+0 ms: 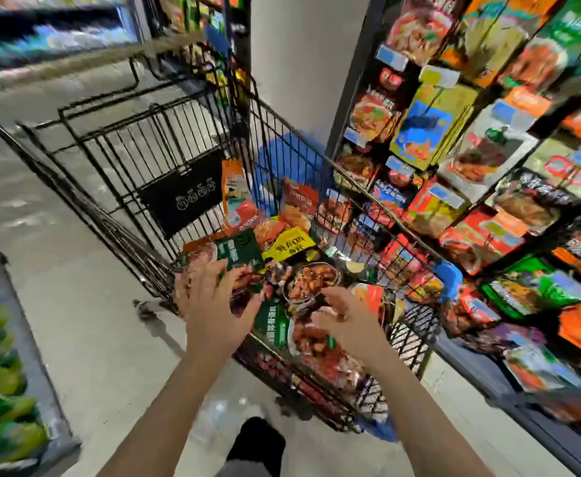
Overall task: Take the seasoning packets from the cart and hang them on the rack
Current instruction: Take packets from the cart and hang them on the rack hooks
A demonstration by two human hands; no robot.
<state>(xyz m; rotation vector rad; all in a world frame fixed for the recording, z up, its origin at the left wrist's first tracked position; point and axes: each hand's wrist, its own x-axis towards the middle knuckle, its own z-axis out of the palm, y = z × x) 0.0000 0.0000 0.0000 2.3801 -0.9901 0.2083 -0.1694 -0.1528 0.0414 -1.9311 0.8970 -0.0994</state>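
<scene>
Shopper's hands work over a black wire shopping cart (pixel 165 156) parked close beside a tall black wire display rack (pixel 481 173), in the one head-worn view. The cart sits tight against the rack, probably so that each packet needs only a short carry from basket to hook. Loose seasoning packets (pixel 299 249), red, orange, yellow and green foil pouches, lie heaped in the basket's near end, some propped on edge against its wire wall.

The left hand (pixel 209 297) curls its fingers round the lower edge of a dark green foil packet (pixel 240 251) at the top of the heap, seemingly lifting it free. The right hand (pixel 344 315) hovers just above the heap with fingers loosely bent and grasping nothing, apparently ready to sort or steady the next pouch, though blur softens its fingertips.

Hanging rows of similar pouches already crowd the rack, with pale price tags between them. A grey shelf of green and yellow bags (pixel 3 366) stands across the aisle to the left.
</scene>
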